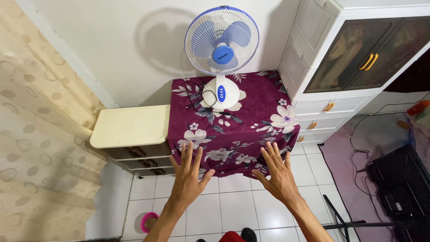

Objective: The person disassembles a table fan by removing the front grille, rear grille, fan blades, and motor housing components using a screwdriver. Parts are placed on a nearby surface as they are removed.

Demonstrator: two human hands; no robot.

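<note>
Both hands out, palms down, fingers spread apart, holding nothing. Left hand [187, 172] and right hand [277, 172] hover at the front edge of the maroon floral cloth [257, 112], whether touching it cannot be told. The cloth drapes a stand; a blue-and-white desk fan [221, 54] sits upright on the cloth's back half, well beyond the hands, with a black cord [195, 96] coiled just left of its base. Cream-topped drawer unit [130, 125] touches the cloth's left side; a white cabinet [327, 58] stands right of it. Pink bowl [149, 221] lies on the tiled floor [233, 210] below-left of the cloth.
</note>
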